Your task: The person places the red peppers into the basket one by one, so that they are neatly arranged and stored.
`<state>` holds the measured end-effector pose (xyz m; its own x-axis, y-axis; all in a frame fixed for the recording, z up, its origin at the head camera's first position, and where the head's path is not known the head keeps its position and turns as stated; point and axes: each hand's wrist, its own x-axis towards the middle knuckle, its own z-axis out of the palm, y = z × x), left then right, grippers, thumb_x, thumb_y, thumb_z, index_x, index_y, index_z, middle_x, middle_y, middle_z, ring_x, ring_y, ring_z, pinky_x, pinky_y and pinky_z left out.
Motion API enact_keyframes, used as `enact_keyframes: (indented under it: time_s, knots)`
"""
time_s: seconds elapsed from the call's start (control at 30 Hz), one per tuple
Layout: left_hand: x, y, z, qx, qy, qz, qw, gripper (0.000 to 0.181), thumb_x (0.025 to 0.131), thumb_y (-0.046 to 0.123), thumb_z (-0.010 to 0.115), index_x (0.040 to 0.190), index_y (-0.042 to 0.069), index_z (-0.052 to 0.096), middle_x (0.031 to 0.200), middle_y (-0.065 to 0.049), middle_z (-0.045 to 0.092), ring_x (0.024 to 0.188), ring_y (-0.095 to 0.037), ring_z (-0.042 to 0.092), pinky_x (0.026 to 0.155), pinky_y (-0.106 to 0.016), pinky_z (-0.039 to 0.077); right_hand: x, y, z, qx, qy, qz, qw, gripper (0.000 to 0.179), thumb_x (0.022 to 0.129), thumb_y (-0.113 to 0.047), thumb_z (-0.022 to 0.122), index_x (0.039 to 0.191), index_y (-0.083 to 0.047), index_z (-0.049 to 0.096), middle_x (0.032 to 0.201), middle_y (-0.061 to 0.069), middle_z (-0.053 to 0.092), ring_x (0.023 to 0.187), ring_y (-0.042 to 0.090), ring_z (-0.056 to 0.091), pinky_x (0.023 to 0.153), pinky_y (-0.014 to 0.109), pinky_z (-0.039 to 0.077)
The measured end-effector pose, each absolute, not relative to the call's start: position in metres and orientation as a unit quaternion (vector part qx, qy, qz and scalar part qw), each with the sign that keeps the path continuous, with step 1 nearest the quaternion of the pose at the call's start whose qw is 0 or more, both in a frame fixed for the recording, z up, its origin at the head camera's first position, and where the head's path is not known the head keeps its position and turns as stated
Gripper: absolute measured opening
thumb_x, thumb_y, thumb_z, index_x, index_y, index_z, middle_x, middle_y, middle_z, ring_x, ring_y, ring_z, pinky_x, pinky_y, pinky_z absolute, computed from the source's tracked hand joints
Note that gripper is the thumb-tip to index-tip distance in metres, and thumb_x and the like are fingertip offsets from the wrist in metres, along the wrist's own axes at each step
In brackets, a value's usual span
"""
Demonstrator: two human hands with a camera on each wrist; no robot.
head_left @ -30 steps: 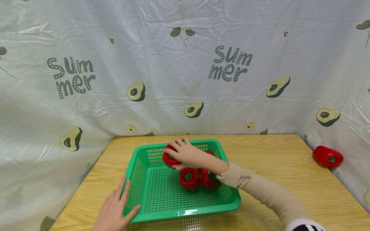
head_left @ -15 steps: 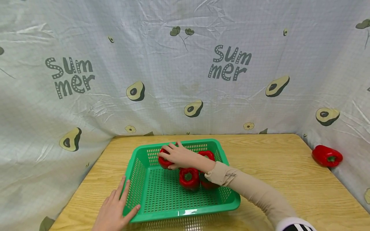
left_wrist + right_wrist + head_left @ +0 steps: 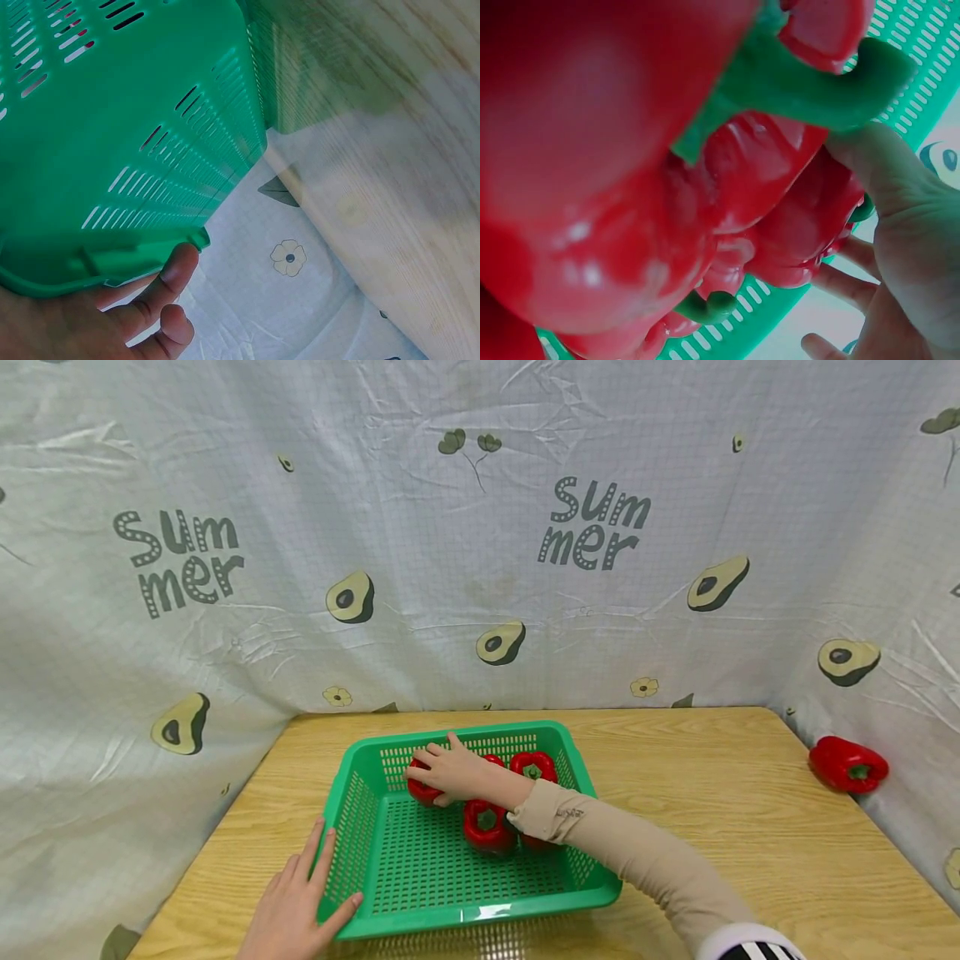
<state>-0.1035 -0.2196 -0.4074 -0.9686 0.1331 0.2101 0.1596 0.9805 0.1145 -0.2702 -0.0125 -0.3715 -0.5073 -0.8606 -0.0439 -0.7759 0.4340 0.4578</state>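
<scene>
A green plastic basket [image 3: 442, 917] with slotted walls holds several red bell peppers. My right hand [image 3: 459, 772] reaches into its back left part and grips a red bell pepper [image 3: 422, 790], partly hidden under the fingers. In the right wrist view, thumb and fingers lie around that bell pepper [image 3: 802, 217]. Other bell peppers stand to its right: one at the front [image 3: 487, 828], one at the back right [image 3: 534, 767], others partly covered by my arm. My left hand [image 3: 292, 902] rests with extended fingers on the basket's left rim, near the front corner.
Another red bell pepper [image 3: 849, 765] lies on its side at the right edge of the wooden table [image 3: 697, 777], against the cloth. A printed cloth [image 3: 420, 543] hangs behind and along both sides.
My right hand has moved left and down inside the basket with the bell pepper, uncovering the back right bell pepper. My left hand and the basket stay in place.
</scene>
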Motion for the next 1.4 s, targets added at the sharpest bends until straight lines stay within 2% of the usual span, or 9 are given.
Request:
enact_keyframes:
  time_s: [0.23,0.47,0.73,1.0,1.17,1.4]
  knots:
    - [-0.1036,-0.2206,-0.4084,-0.073,-0.991,-0.065,0.096,0.087,0.078,0.053,0.057,0.138,-0.002,0.027,0.142,-0.02,0.026,0.105,-0.039,0.05,0.079,-0.051,0.044,-0.2701,-0.0153,-0.3753,0.465,-0.848,-0.245,0.073,0.06,0.085,-0.049,0.051,0.138,-0.032,0.028,0.143,-0.004,0.031,0.127,0.014,0.036,0.101,0.042,0.033]
    - [-0.1045,-0.219,-0.4082,-0.076,-0.989,-0.069,0.102,0.086,0.078,0.052,0.057,0.138,-0.002,0.028,0.142,-0.02,0.027,0.105,-0.039,0.051,0.079,-0.051,0.044,-0.2675,-0.0146,-0.3761,0.459,-0.858,-0.227,0.039,0.058,0.085,-0.045,0.052,0.137,-0.032,0.03,0.144,-0.005,0.031,0.126,0.013,0.038,0.099,0.038,0.036]
    - [-0.1043,-0.2202,-0.4092,-0.077,-0.99,-0.069,0.1,0.086,0.078,0.052,0.057,0.138,-0.002,0.028,0.142,-0.021,0.027,0.105,-0.041,0.05,0.078,-0.052,0.044,-0.2647,-0.012,-0.3738,0.462,-0.854,-0.233,0.057,0.063,0.081,-0.046,0.057,0.137,-0.034,0.029,0.145,-0.006,0.03,0.121,0.012,0.042,0.092,0.035,0.038]
    - [-0.1056,-0.2206,-0.4083,-0.08,-0.989,-0.069,0.103,0.085,0.078,0.051,0.058,0.137,-0.002,0.03,0.142,-0.021,0.027,0.104,-0.038,0.051,0.077,-0.05,0.045,-0.268,-0.0147,-0.3767,0.461,-0.856,-0.225,0.056,0.063,0.081,-0.042,0.06,0.137,-0.032,0.032,0.143,-0.004,0.033,0.123,0.014,0.042,0.102,0.041,0.032]
    - [-0.1061,-0.2206,-0.4083,-0.075,-0.99,-0.066,0.098,0.085,0.078,0.052,0.058,0.137,-0.002,0.031,0.142,-0.02,0.027,0.104,-0.037,0.051,0.076,-0.05,0.045,-0.2699,-0.015,-0.3781,0.457,-0.86,-0.222,0.052,0.065,0.08,-0.044,0.06,0.137,-0.033,0.03,0.144,-0.006,0.031,0.125,0.013,0.041,0.103,0.042,0.031]
    - [-0.1049,-0.2186,-0.4087,-0.079,-0.988,-0.055,0.117,0.084,0.077,0.052,0.059,0.135,-0.003,0.034,0.14,-0.021,0.03,0.099,-0.033,0.053,0.073,-0.046,0.046,-0.2625,-0.0103,-0.3701,0.454,-0.865,-0.209,0.046,0.067,0.08,-0.044,0.059,0.138,-0.033,0.028,0.145,-0.006,0.03,0.126,0.014,0.038,0.103,0.042,0.03]
